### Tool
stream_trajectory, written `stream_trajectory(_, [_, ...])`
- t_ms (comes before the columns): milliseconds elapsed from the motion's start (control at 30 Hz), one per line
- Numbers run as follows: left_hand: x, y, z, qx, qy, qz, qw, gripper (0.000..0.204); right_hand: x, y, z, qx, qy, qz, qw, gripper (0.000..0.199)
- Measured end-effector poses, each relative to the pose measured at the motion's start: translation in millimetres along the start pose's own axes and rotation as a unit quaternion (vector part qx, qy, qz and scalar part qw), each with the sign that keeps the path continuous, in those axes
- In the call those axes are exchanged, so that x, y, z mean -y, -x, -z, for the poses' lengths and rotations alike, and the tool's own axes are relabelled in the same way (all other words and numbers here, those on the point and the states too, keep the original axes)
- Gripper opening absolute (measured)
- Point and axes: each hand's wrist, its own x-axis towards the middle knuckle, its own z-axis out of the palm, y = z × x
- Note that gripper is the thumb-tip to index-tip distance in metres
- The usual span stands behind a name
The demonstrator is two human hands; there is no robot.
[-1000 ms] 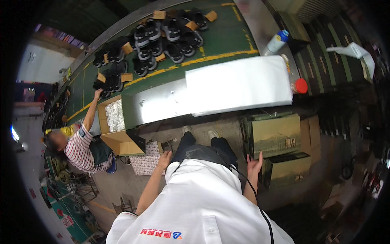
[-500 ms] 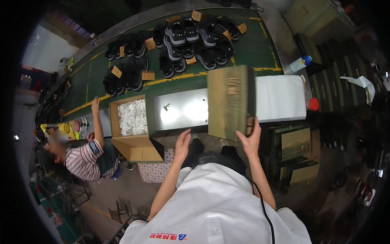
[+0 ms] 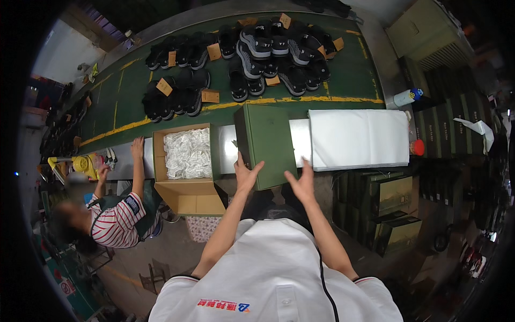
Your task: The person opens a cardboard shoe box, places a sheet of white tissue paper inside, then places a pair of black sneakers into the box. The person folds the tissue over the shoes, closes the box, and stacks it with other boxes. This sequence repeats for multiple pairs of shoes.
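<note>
Green cardboard shoebox (image 3: 266,145) lies flat on the worktable (image 3: 228,140), near edge overhanging toward the person so both hands can reach it. Left hand (image 3: 245,174) touches its near corner, fingers spread; right hand (image 3: 302,181) hovers open by the same edge, beside white paper sheets (image 3: 358,138).

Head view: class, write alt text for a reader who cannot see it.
A person's two open hands, left hand and right hand, rest on a green box on a workbench, beside a cardboard carton of white packets and stacked white sheets.
</note>
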Motion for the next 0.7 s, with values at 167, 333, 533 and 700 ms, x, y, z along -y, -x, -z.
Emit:
stream_trajectory(167, [3.1, 9.3, 49.4, 0.23, 0.242, 0.003, 0.943, 0.092, -12.7, -7.3, 20.4, 0.119, -0.3, -0.167, 0.932, 0.111])
stream_trajectory(333, [30.8, -3.1, 65.9, 0.217, 0.249, 0.065, 0.942, 0.089, 7.5, 5.0, 8.4, 0.121, -0.29, -0.111, 0.943, 0.102])
stream_trajectory(533, [28.9, -43.3, 103.4, 0.049, -0.022, 0.06, 0.997, 0.089, -65.5, -10.3, 44.6, 0.106, -0.465, -0.242, 0.845, 0.066])
stream_trajectory(700, [46.7, -56.8, 167.9, 0.034, 0.155, 0.028, 0.987, 0.044, -72.5, -39.4, 124.4, -0.086, -0.347, -0.182, 0.916, 0.051])
